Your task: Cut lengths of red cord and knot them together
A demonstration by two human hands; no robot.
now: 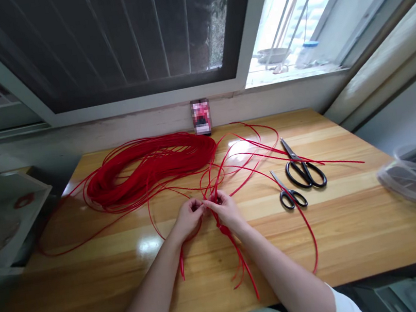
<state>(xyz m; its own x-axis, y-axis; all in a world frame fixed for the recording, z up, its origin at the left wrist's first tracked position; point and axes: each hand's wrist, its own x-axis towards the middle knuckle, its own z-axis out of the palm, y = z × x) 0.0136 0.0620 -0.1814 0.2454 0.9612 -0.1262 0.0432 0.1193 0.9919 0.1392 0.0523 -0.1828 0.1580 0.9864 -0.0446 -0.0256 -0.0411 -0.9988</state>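
Running near to far above the counter (105, 281), the knotted red cords (224, 229) pass at the right hand (219, 207), the nearer one, whose grip pinches them. Just left, the left hand (194, 214) has fingertips pressed together, their hold unclear. Farther, loose strands (315, 239) cross smaller scissors (293, 198) and larger scissors (306, 171) at right; the coil (163, 170) lies left.

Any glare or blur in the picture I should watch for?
Head view: the window at upper right is overexposed; glare spots whiten the wooden table, one left of the left hand, another beyond the right hand among the red cords. Head view: the clear plastic container at right looks smeared, the phone screen pixelated.
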